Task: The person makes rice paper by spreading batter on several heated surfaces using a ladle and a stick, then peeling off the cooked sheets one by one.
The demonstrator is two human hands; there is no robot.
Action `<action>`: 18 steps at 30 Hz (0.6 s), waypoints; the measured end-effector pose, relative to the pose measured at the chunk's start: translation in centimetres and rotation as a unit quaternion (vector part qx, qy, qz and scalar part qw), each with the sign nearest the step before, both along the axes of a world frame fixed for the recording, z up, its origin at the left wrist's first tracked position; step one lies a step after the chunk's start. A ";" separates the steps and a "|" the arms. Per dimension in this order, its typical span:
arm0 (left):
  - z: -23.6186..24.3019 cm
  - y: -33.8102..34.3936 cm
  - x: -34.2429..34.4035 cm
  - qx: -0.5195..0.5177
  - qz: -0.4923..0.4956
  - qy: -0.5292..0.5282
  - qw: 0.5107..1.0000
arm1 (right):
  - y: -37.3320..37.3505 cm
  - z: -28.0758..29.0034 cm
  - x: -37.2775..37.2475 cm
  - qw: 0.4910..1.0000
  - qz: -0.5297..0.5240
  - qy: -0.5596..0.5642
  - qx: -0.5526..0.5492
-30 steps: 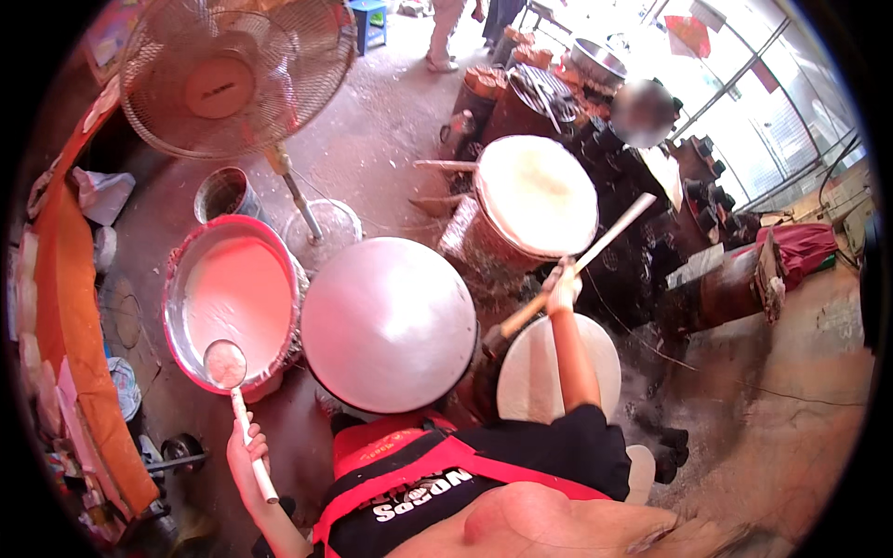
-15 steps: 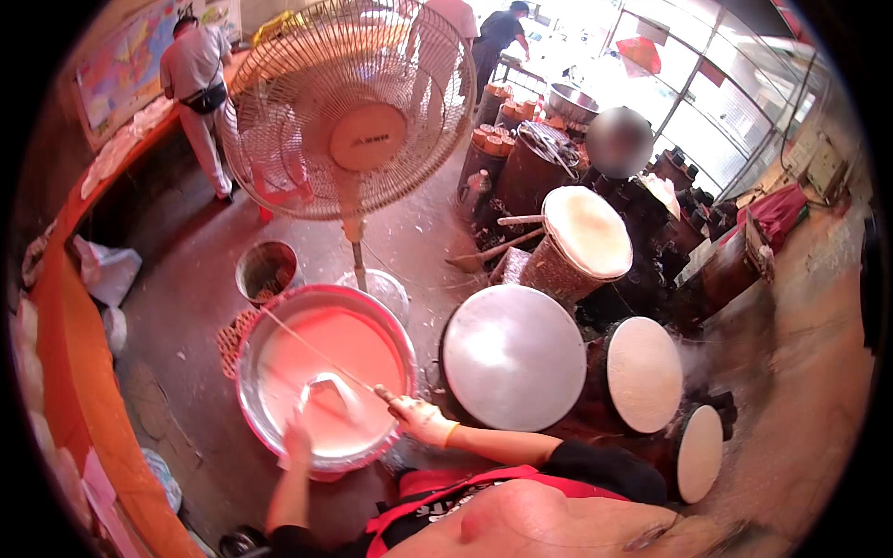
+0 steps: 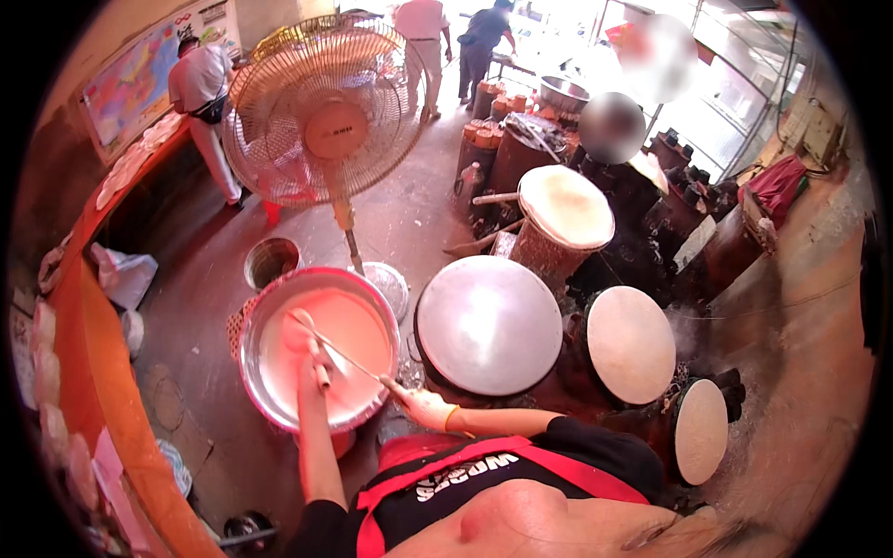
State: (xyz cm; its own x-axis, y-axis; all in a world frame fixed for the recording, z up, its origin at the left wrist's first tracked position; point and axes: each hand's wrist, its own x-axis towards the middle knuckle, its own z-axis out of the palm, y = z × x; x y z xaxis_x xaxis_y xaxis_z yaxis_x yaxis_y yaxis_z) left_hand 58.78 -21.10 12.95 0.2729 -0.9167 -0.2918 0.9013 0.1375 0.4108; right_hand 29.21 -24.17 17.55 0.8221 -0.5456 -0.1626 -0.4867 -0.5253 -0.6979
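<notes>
My left hand (image 3: 314, 358) is closed on the short handle of a ladle (image 3: 299, 325), inside the large rimmed basin of pale batter (image 3: 363, 325). My right hand (image 3: 419, 402), in a light glove, is closed on a long thin wooden stick (image 3: 349, 361) that slants across the basin above the ladle. Beside the basin is a round metal griddle (image 3: 488, 325) with a bare, shiny top. Two more griddles (image 3: 631, 344) (image 3: 699, 432) to its right carry pale, thin rounds of batter. Another pale round (image 3: 565, 205) tops a drum behind them.
A standing fan (image 3: 326, 121) rises behind the basin, beside a bucket (image 3: 272, 262). An orange curved counter (image 3: 107, 372) runs along the left. People (image 3: 200, 121) (image 3: 419, 46) are at the back. Stacked dark cylinders (image 3: 479, 153) and a cable (image 3: 791, 302) are on the right.
My right hand has swung left from over the griddles to the basin's edge with the stick. My left hand has moved up into the basin, dipping the ladle. The view has also shifted.
</notes>
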 end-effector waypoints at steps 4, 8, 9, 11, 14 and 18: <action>10.4 2.2 -1.9 0.063 0.111 -0.132 0.983 | 0.2 2.2 -3.3 0.996 0.033 -0.065 -0.049; 17.6 4.0 2.9 0.099 0.046 0.002 0.994 | -0.5 6.1 -4.7 0.989 0.062 -0.095 -0.099; 21.3 3.9 2.0 0.143 0.076 -0.082 0.983 | -1.0 7.3 -4.9 0.986 0.059 -0.107 -0.111; 28.5 4.0 -0.2 0.202 0.113 -0.243 0.942 | -2.1 9.6 -4.8 0.981 0.048 -0.139 -0.128; 33.2 5.1 1.3 0.239 0.119 -0.473 0.840 | -2.9 12.1 -4.8 0.961 -0.004 -0.209 -0.183; 29.5 4.5 7.5 0.235 0.016 -0.538 0.809 | -3.0 10.9 -2.0 0.956 -0.055 -0.160 -0.238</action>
